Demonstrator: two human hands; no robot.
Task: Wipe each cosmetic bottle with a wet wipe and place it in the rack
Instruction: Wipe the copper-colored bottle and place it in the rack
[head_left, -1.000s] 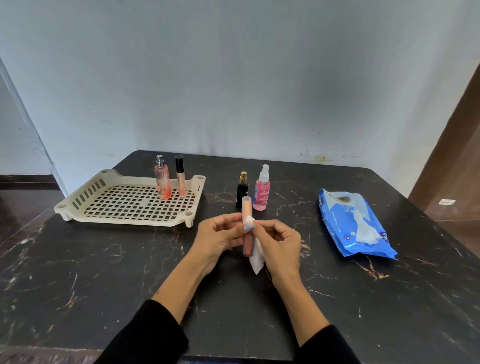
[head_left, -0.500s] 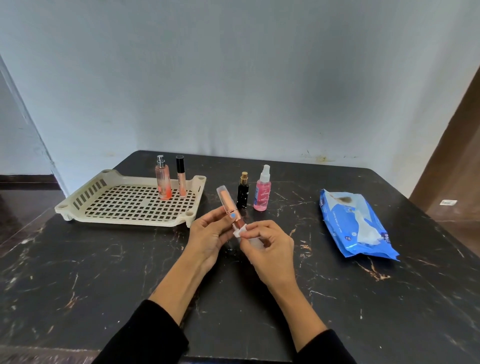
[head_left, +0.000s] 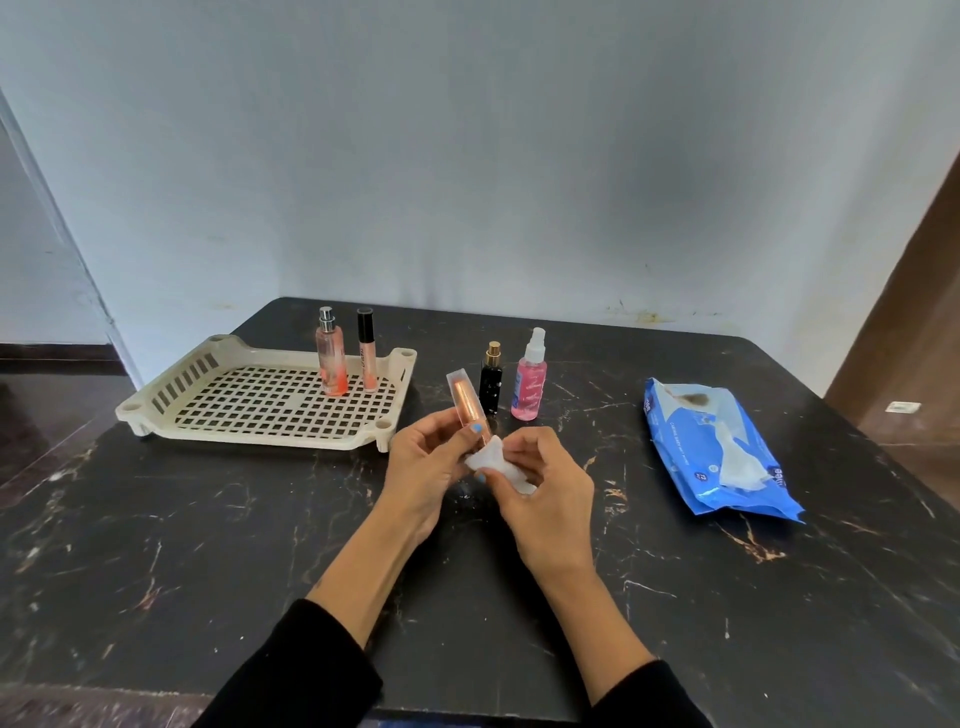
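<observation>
Rack (head_left: 156, 410): two bottles standing, peach spray (head_left: 331, 358) and slim gloss tube (head_left: 368, 353); in hand: copper tube (head_left: 467, 405), tilted, gripped by left hand (head_left: 431, 462), right hand (head_left: 540, 483) pinching wet wipe (head_left: 498, 465) at its lower end; unwiped on table: black bottle (head_left: 491, 382), pink spray (head_left: 530, 382).

Black bench (head_left: 208, 545) with pale marble veining; cream rack (head_left: 171, 395), grid-perforated; copper tube (head_left: 467, 405); pink spray bottle (head_left: 530, 387); blue wipe pack (head_left: 696, 447); white wipe (head_left: 493, 460).
</observation>
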